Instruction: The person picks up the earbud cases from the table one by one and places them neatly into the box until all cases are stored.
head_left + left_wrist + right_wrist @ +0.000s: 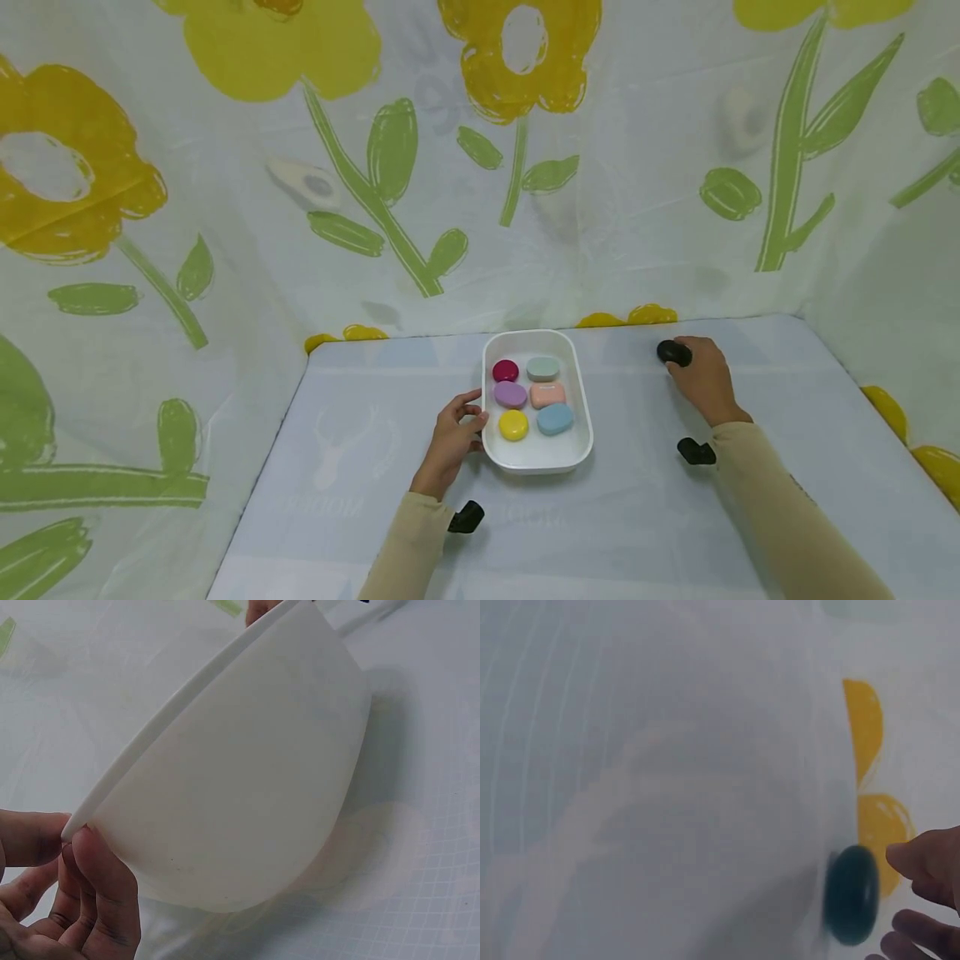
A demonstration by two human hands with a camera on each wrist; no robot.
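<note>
My left hand (452, 433) pinches the left rim of a white rounded tray (536, 458) between thumb and fingers; the left wrist view shows the tray's outer wall (240, 772) beside the fingertips. Inside are several soap-like bars: a dark red one (506, 371), a pale green one (543, 368), a purple one (511, 394), a pink one (547, 394), a yellow one (513, 425) and a blue one (555, 419). Far right, my right hand (703, 375) is at a dark green oval bar (852, 895) on the table. Thumb and fingers are spread beside it, with a gap showing in the right wrist view.
A pale cloth covers the table (360, 450). Behind it and at both sides hang white curtains (637, 208) printed with yellow flowers and green leaves. Black wrist pieces (467, 517) show at both sleeves.
</note>
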